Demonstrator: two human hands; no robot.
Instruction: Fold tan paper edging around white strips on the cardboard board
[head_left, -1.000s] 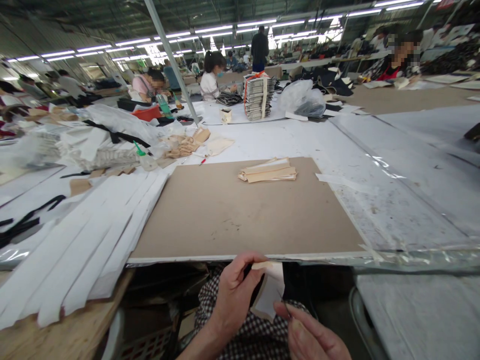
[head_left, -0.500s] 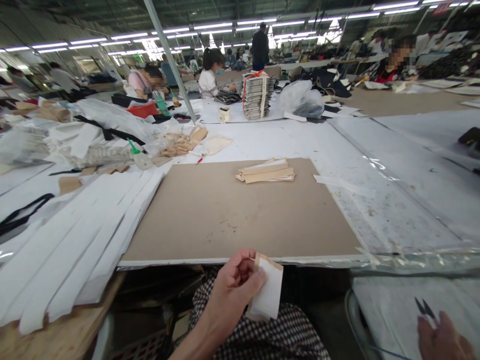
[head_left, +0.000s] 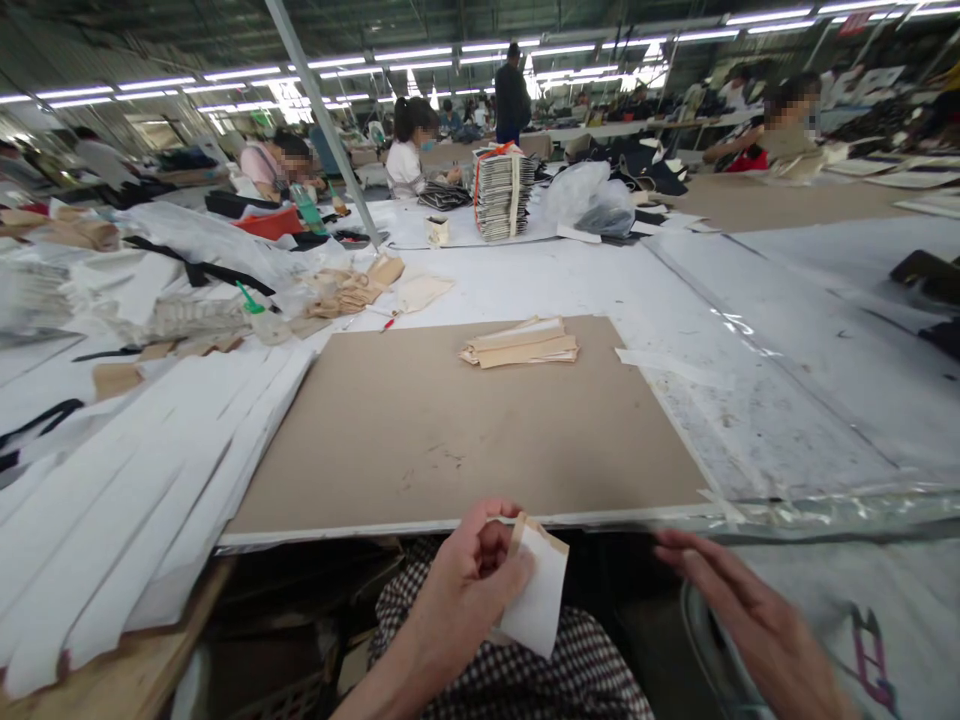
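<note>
My left hand [head_left: 480, 575] pinches a small white piece with tan edges [head_left: 541, 595], paper or cloth, I cannot tell which, just off the table's front edge and above my checked clothing. My right hand [head_left: 739, 600] is empty, with its fingers stretched toward the left. Beyond its wrist, small pinkish-purple thread snips [head_left: 870, 655] lie on a pale covered surface [head_left: 817, 580]. On the brown board [head_left: 375, 420] ahead, a small stack of tan and white strips [head_left: 521, 343] lies near the far edge.
Long white strips [head_left: 142, 470] overlap at the left. Behind them are a glue bottle with a green tip [head_left: 259, 315] and heaped tan pieces [head_left: 345, 290]. Further back stand a tied stack [head_left: 502, 195], a plastic bag [head_left: 592, 198] and a slanting pole [head_left: 322, 120]. Several people work beyond.
My right hand has let go of the thread snips at the right and moved left toward my left hand. The left hand still holds the white piece. The view has shifted slightly.
</note>
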